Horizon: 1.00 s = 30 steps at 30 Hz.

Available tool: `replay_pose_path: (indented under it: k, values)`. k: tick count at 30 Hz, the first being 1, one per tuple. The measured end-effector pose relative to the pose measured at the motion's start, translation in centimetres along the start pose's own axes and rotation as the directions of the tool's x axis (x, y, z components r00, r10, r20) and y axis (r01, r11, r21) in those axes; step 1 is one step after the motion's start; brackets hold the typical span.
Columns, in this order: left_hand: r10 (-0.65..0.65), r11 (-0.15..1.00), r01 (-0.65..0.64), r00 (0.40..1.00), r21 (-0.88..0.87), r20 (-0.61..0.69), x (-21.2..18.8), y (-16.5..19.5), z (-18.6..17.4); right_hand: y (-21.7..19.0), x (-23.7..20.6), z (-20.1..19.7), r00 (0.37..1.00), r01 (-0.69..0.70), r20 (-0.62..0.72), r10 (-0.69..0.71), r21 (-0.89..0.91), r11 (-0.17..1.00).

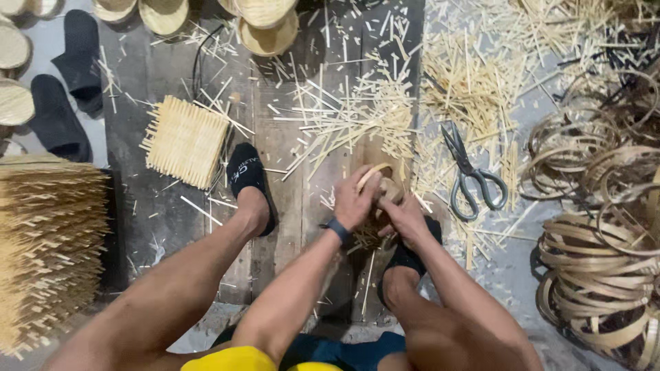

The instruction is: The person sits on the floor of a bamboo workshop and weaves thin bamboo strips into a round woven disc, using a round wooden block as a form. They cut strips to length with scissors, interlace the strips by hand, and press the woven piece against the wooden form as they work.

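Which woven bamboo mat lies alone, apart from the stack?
The square woven mat lying flat on the dark boards beside the left foot; the others are piled in the stack at the left edge.

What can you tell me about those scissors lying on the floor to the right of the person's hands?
The scissors are a large dark metal pair with grey looped handles. They lie flat on the floor, blades shut or nearly so, tips pointing away from the person and up to the left, handles toward the lower right. They rest among scattered pale bamboo slivers, some under and beside them. No hand touches them; the right hand works a little way to their left. Coiled bamboo hoops lie to their right.
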<state>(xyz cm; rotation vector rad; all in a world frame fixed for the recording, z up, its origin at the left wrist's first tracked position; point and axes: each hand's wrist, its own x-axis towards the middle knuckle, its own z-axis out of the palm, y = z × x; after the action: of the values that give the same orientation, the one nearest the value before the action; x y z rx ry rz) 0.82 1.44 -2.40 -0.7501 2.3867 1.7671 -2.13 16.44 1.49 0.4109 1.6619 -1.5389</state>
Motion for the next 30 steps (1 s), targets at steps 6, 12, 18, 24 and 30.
replay_pose_path:
  k: [6, 12, 18, 24, 30]
  values:
    - [-0.01, 1.0, 0.01, 1.0, 0.024, 0.006, 2.1, 1.0, -0.8, 0.5, 0.5, 1.1, 0.996, 0.033, -0.089, -0.022, 0.124, 0.992]
    - [0.02, 0.999, -0.02, 1.0, 0.035, 0.003, 2.7, 0.7, -1.4, 0.9, 1.2, 1.6, 0.993, 0.104, -0.077, -0.092, 0.165, 0.981]
    - [0.052, 0.995, -0.05, 0.998, 0.081, -0.029, 2.9, 0.8, -1.5, 1.7, 1.4, 2.1, 0.967, 0.198, -0.186, -0.175, 0.115, 0.973]
    - [-0.239, 0.969, 0.238, 0.971, 0.07, 0.004, 5.8, -3.1, -4.2, 1.8, -0.5, -1.2, 0.96, 0.164, 0.152, -0.236, 0.382, 0.91]
    - [0.067, 0.859, 0.007, 0.99, 0.513, -0.126, 13.4, -0.5, -10.9, 2.0, -1.0, -3.7, 0.981, 0.154, 0.017, -0.191, 0.523, 0.838]
